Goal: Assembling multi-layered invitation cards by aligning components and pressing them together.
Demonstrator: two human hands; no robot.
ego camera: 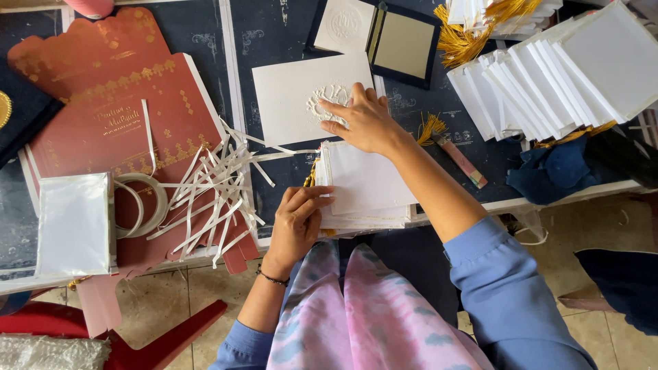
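Observation:
My left hand [298,219] rests on the near left corner of a stack of white cards [367,185], fingers curled against its edge. My right hand [363,120] lies flat with fingers spread on a white embossed card [291,96] just beyond the stack, touching the raised round emblem. Gold tassel threads [310,177] peek out at the stack's left side. Neither hand has anything closed in it.
A pile of white paper strips [216,188] and tape rolls [140,204] lie left on red printed envelopes [103,103]. A fanned row of white cards [548,75] with gold tassels [466,34] sits far right. A dark folder [404,44], blue cloth [555,171] and a clear sleeve [72,223] are around.

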